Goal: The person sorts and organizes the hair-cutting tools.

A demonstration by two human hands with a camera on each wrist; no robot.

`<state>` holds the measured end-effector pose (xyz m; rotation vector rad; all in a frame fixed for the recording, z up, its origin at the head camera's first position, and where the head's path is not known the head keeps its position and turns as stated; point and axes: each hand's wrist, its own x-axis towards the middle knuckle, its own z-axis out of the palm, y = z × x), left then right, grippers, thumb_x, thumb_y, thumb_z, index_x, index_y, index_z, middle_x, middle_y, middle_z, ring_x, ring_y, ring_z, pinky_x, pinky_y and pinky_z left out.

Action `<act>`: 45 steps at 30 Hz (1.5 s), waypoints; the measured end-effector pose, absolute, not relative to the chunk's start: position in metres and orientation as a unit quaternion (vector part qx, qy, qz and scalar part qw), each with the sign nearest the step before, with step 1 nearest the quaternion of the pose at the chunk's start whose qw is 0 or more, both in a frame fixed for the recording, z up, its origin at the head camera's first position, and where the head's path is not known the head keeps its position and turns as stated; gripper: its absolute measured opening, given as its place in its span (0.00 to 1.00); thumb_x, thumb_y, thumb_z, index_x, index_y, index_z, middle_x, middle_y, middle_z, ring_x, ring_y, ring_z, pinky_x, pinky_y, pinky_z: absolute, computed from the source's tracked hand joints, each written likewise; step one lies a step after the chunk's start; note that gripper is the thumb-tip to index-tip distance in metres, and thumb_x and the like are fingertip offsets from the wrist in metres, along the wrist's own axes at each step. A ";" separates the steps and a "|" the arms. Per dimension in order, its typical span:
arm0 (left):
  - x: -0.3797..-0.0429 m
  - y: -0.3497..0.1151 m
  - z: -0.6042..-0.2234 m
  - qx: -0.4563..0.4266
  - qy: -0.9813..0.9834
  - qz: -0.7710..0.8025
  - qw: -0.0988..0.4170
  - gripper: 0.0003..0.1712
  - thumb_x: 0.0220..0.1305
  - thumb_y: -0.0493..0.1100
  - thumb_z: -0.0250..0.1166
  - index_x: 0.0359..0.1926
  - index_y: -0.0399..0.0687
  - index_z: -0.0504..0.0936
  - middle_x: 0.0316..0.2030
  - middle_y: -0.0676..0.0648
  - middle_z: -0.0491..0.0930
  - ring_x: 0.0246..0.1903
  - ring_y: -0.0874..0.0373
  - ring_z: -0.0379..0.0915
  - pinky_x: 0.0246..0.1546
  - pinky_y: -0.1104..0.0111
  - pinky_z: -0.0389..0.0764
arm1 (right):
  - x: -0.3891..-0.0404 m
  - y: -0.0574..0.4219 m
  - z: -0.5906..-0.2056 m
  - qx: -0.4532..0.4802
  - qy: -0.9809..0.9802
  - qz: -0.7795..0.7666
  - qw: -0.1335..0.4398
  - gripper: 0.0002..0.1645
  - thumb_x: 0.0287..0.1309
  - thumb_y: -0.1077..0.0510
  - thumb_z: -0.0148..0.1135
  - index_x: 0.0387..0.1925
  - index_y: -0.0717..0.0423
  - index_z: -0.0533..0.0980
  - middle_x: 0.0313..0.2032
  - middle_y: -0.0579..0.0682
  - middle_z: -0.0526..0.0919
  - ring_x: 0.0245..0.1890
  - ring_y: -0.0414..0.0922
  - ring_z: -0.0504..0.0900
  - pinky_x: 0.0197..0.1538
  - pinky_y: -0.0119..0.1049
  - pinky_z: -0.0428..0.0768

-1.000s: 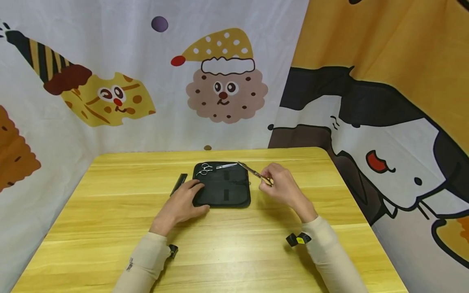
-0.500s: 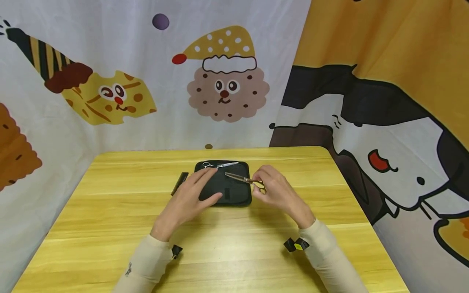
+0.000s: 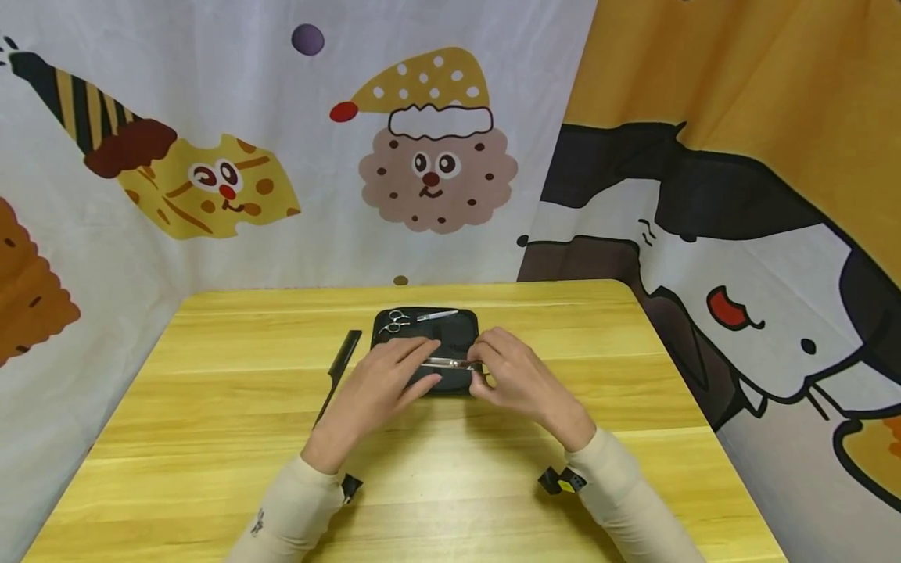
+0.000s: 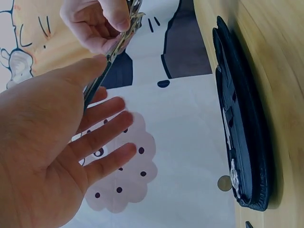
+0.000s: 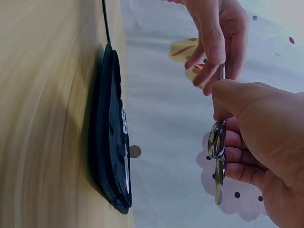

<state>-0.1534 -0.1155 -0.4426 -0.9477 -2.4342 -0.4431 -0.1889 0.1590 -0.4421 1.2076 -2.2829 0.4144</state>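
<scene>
Scissors (image 3: 446,363) were held raised above the black case (image 3: 461,334), their handle end pinched between the thumb and curled fingers of the right hand (image 3: 522,378). Their blades were flanked by the left hand (image 3: 378,385), its fingers straight and spread apart; whether the metal was touched could not be told. Near the case's far edge a second pair (image 3: 436,316) was laid, and left of the case a comb (image 3: 341,361) was supported by the wooden table (image 3: 436,485).

Bright head view, soft shadows on tabletop (image 3: 450,489), cooler-toned wrist views
</scene>
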 end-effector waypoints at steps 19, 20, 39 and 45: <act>-0.148 -0.109 -0.444 -0.357 -0.893 -0.143 0.234 0.17 0.72 0.42 0.80 0.58 0.44 0.94 0.46 0.48 0.96 0.42 0.55 0.94 0.45 0.64 0.95 | -0.185 0.151 -0.446 0.458 -0.831 0.115 0.292 0.13 0.48 0.66 0.80 0.37 0.58 0.86 0.38 0.49 0.88 0.39 0.45 0.83 0.46 0.36 0.88; -0.148 -0.109 -0.444 -0.356 -0.894 -0.145 0.232 0.17 0.71 0.41 0.80 0.58 0.44 0.94 0.46 0.48 0.96 0.42 0.55 0.94 0.44 0.65 0.95 | -0.185 0.151 -0.446 0.460 -0.828 0.115 0.298 0.13 0.47 0.66 0.80 0.37 0.57 0.86 0.38 0.49 0.88 0.39 0.45 0.83 0.46 0.36 0.88; -0.148 -0.109 -0.446 -0.370 -0.880 -0.082 0.285 0.24 0.65 0.33 0.82 0.62 0.42 0.92 0.49 0.45 0.96 0.44 0.54 0.94 0.46 0.65 0.95 | -0.187 0.154 -0.442 0.447 -0.832 0.148 0.294 0.13 0.51 0.63 0.82 0.38 0.57 0.87 0.39 0.50 0.90 0.42 0.48 0.85 0.48 0.40 0.89; -0.150 -0.110 -0.448 -0.387 -0.860 -0.032 0.330 0.27 0.61 0.30 0.84 0.62 0.41 0.92 0.49 0.46 0.96 0.44 0.55 0.94 0.48 0.65 0.94 | -0.186 0.160 -0.439 0.431 -0.843 0.236 0.218 0.12 0.55 0.66 0.79 0.40 0.57 0.86 0.41 0.50 0.89 0.43 0.46 0.84 0.44 0.37 0.89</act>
